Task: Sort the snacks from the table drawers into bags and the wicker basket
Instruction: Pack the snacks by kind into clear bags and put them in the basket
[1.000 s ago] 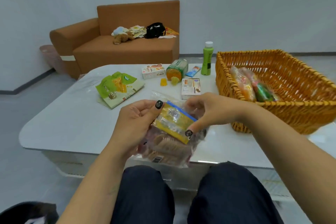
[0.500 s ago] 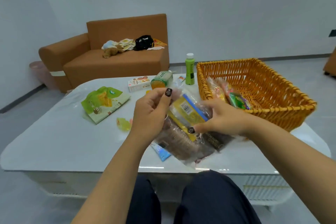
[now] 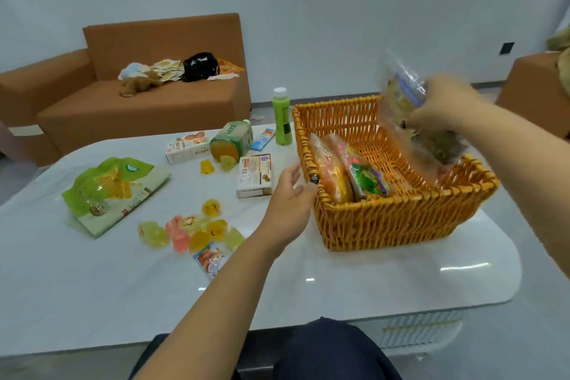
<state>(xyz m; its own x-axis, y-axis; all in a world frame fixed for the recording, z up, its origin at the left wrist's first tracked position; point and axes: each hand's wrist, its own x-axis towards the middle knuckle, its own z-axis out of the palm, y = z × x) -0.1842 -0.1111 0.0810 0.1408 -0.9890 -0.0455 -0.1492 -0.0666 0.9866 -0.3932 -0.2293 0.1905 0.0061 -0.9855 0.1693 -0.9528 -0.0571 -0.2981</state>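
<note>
The right hand (image 3: pixel 444 105), its grip pinching a filled clear bag (image 3: pixel 413 120) above the wicker basket (image 3: pixel 401 219), should lower it flat beside the packets (image 3: pixel 348 176) inside, while the left hand (image 3: pixel 290 203), grip spread, steadies the rim.

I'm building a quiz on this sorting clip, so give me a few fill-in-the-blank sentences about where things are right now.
1. The right hand holds a clear bag of snacks above the ____.
2. The green bottle stands upright on the table, with a cap coloured ____.
3. The left hand is open beside the basket and holds ____.
4. The loose jelly cups lie on the ____.

Missing words: basket; white; nothing; table
</note>
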